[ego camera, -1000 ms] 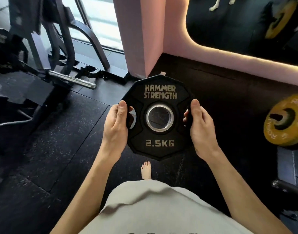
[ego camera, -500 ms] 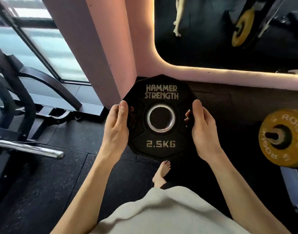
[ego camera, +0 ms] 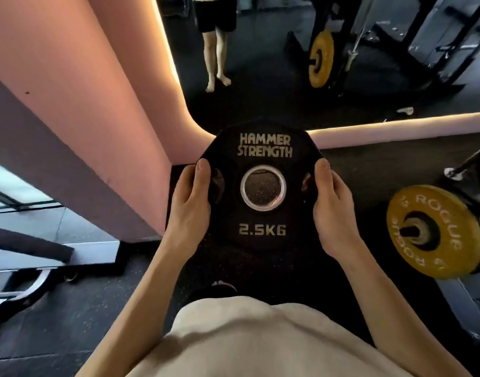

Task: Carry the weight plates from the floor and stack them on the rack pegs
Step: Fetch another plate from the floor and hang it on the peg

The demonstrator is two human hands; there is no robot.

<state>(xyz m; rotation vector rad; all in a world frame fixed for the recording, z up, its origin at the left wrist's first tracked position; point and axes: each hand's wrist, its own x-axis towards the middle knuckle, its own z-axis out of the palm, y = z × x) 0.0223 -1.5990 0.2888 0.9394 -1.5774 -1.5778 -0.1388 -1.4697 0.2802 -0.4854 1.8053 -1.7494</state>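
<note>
Both hands — left, right — grip the black plate by its side edges, fingers curled behind; yellow plate sits nearby.

Pink pillar blocks left, yellow plate on its peg blocks right; open floor btwn.
</note>
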